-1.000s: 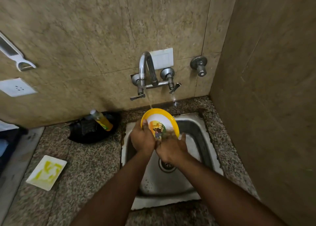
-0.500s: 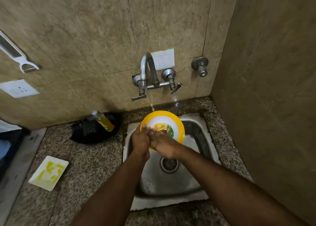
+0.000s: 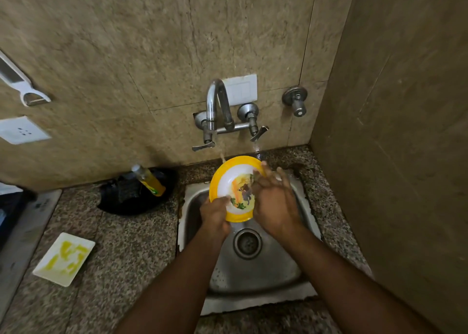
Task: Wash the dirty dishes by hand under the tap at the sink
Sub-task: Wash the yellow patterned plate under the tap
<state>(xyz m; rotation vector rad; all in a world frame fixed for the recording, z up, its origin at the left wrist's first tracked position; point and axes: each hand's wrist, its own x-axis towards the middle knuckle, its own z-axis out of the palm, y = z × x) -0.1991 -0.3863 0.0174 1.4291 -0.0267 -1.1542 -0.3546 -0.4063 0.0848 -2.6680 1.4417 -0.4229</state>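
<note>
A round plate (image 3: pixel 229 179) with a yellow rim and a picture in its white middle is tilted up over the steel sink (image 3: pixel 255 270). A thin stream from the wall tap (image 3: pixel 215 106) falls onto its upper edge. My left hand (image 3: pixel 214 214) grips the plate's lower left rim, thumb on the face. My right hand (image 3: pixel 274 199) lies with straight fingers on the plate's right side and covers part of the picture. A white rectangular dish (image 3: pixel 64 259) smeared with yellow lies on the counter at the left.
A black pan (image 3: pixel 136 197) with a yellow soap bottle (image 3: pixel 149 180) leaning in it sits left of the sink. The granite counter (image 3: pixel 121 257) meets a tiled wall behind and a side wall (image 3: pixel 395 156) close on the right. A separate valve (image 3: pixel 295 99) juts from the wall.
My right hand has slid from the plate's lower left, by my left hand, up to its right side. The plate has tilted more upright under the stream.
</note>
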